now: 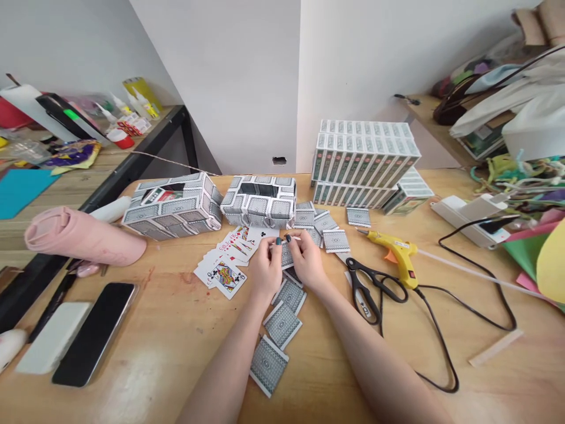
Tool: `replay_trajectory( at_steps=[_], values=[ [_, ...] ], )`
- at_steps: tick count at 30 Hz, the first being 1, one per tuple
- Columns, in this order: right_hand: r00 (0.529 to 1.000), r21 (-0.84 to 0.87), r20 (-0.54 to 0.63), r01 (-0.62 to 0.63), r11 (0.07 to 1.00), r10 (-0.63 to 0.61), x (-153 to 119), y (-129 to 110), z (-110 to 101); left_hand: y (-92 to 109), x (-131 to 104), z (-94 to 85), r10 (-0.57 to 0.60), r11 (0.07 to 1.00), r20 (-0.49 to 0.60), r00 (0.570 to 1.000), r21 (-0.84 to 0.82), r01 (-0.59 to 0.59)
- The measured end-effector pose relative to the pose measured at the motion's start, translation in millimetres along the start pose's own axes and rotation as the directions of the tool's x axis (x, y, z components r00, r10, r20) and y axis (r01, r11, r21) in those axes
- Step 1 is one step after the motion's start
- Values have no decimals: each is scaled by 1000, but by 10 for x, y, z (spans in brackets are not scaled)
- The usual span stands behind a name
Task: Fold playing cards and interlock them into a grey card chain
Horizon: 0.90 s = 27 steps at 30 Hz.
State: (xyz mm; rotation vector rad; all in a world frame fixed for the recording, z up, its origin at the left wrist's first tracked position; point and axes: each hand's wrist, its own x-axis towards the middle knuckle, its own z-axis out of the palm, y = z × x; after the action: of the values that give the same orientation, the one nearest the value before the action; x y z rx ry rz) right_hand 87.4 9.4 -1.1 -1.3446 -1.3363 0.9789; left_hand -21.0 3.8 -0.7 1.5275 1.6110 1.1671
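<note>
My left hand [267,268] and my right hand [305,259] are close together over the middle of the table, both closed on one playing card [286,257] with its grey patterned back showing. Thumbs and fingertips pinch its upper edge. Below them trails a row of folded cards [282,325], backs up. Fanned face-up cards [226,278] lie left of my left hand, a queen of clubs on top. More folded cards [336,241] lie right of my right hand. Behind stand two boxes built from folded cards, one at left [176,206] and one nearer the middle [258,206].
A yellow glue gun [404,259] and black-handled scissors [371,285] lie at right, a cord looping around. Stacked card decks [364,165] stand behind. At left are a pink roll [83,235], a phone [95,335] and a white slab [53,338]. A power strip [472,218] sits far right.
</note>
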Motion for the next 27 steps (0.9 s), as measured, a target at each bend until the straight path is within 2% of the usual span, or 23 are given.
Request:
replay_trajectory(
  at_steps=[3, 5, 12, 19, 22, 25, 27],
  values=[
    [999, 14, -40, 12, 1000, -12, -4, 0, 2, 27, -24, 11, 31, 987, 5, 1000, 157, -31],
    [998, 4, -64, 28, 1000, -28, -2, 4, 4, 21, -25, 16, 28, 980, -15, 999, 199, -25],
    [998, -44, -27, 59, 997, -60, 7, 55, 15, -36, -5, -11, 93, 969, 55, 994, 226, -104],
    [999, -19, -48, -17, 1000, 16, 22, 44, -13, -42, 10, -34, 189, 950, 97, 977, 234, -207],
    [999, -14, -51, -14, 1000, 13, 5, 30, -2, -58, 15, -29, 140, 972, 56, 989, 183, -148],
    [994, -18, -103, -31, 999, 29, -15, 32, 22, -64, 5, -20, 14, 1000, 28, 1000, -17, -13],
    [986, 22, -147, -79, 997, 81, -15, 43, 31, -56, -9, -18, -26, 993, 65, 998, -117, 34]
  ],
)
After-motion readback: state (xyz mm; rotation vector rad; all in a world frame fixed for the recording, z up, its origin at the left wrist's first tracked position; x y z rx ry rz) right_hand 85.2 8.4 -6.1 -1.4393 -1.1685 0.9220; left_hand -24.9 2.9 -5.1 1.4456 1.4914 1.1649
